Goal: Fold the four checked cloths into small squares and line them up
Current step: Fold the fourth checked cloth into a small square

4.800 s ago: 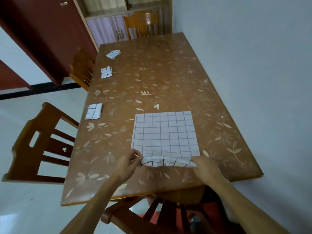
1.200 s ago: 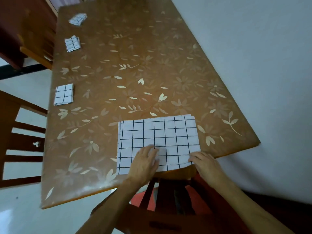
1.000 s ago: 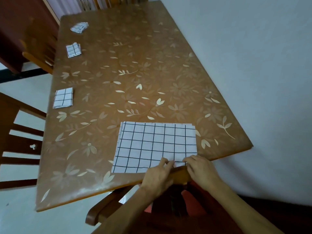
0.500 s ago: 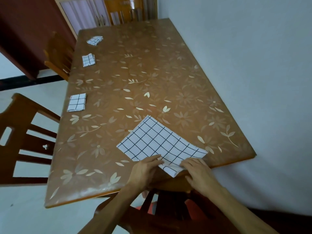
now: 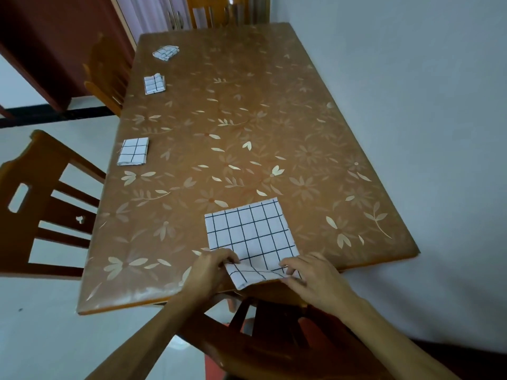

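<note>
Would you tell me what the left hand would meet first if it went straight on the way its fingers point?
The half-folded cloth that the left hand pinches at its near corner; beyond it, probably only the table, though depth is unclear.

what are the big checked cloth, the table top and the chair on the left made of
Checked cloth: thin woven fabric, probably cotton, matte; its near edge bends and folds softly.
Table top: looks like a glossy printed floral plastic sheet or laminate over wood; it shows sheen.
Chair: varnished wood, orange-brown with solid slats.
</note>
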A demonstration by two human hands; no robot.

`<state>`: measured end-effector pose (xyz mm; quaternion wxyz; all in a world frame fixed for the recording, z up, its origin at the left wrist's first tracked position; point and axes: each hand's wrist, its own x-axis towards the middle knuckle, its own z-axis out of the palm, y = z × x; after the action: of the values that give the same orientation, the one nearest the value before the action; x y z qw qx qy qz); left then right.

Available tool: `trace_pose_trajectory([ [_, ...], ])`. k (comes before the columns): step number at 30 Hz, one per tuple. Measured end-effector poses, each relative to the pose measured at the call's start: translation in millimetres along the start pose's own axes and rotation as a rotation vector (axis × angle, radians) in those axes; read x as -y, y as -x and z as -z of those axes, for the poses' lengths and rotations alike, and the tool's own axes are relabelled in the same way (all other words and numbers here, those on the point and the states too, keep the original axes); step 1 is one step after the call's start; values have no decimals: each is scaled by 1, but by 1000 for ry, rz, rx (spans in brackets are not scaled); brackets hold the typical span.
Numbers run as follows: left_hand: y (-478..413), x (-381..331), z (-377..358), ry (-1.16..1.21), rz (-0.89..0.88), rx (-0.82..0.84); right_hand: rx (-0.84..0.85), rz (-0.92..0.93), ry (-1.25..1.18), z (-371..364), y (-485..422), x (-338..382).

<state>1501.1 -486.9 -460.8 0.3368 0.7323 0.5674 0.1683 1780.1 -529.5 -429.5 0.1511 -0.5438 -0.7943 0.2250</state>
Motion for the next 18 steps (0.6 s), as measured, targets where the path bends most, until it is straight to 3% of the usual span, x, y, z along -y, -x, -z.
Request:
trace_pose_trajectory([
  [5,4,23,13,216,173,-9,221,-280,-303,4,-3,-9],
  [10,9,38,20,543,368,13,257,-440,-552,1,-7,-23],
  [14,12,35,25,983,580,76,257,-487,-675,-10,-22,-23],
  [18,11,43,25,1012,628,38,174,-519,-659,-22,-44,-26],
])
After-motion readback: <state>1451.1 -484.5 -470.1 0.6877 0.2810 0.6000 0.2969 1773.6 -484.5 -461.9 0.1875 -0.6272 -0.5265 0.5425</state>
